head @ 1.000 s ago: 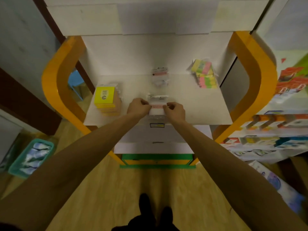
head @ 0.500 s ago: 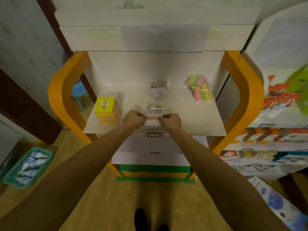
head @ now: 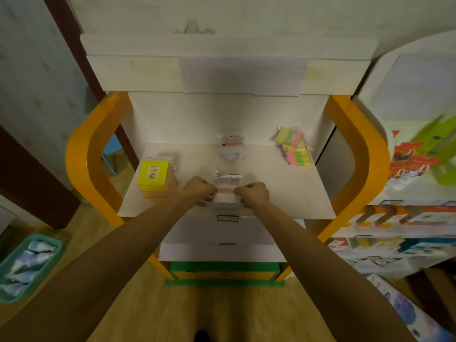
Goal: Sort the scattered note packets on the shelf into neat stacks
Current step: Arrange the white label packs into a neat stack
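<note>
On the white shelf (head: 283,193), near its front edge, both my hands hold one clear note packet (head: 225,197) with a pink strip. My left hand (head: 198,190) pinches its left side and my right hand (head: 254,193) pinches its right side. Just behind it lies another clear packet (head: 228,176) with dark print. Further back stands a small pile of clear packets (head: 232,146). A neat stack of yellow note packets (head: 154,180) sits at the left. Multicoloured pink, green and yellow packets (head: 294,149) lie askew at the back right.
Orange curved side frames (head: 84,154) bound the shelf left and right. White lower shelves (head: 222,251) stick out below. A teal basket (head: 27,265) of packs sits on the floor at left. A rack of boxed goods (head: 404,218) stands at right.
The view has tilted upward, so the shelf sits lower in the frame. Both hands stay on the pink-striped packet at the shelf's front edge, drawn slightly closer to me.
</note>
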